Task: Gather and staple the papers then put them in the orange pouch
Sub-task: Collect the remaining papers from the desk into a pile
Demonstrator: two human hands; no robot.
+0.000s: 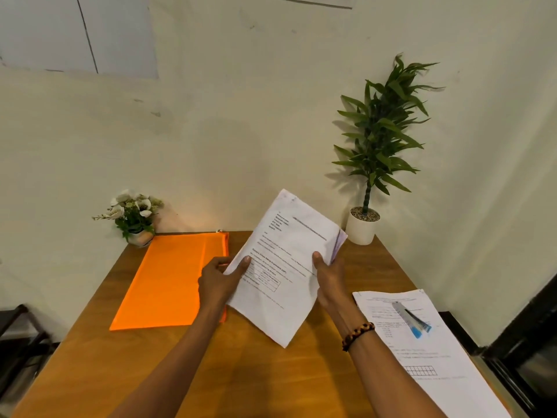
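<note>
A stack of white printed papers is held up, tilted, above the middle of the wooden table. My left hand grips its left edge, thumb on the front. My right hand grips the right edge, thumb on top. The orange pouch lies flat on the table's left part, its zipper at the far edge. At the right, a blue and silver stapler lies on another sheet of paper.
A small pot of white flowers stands at the table's far left corner. A tall green plant in a white pot stands at the far right corner. The wall runs right behind the table. Dark furniture stands to the right.
</note>
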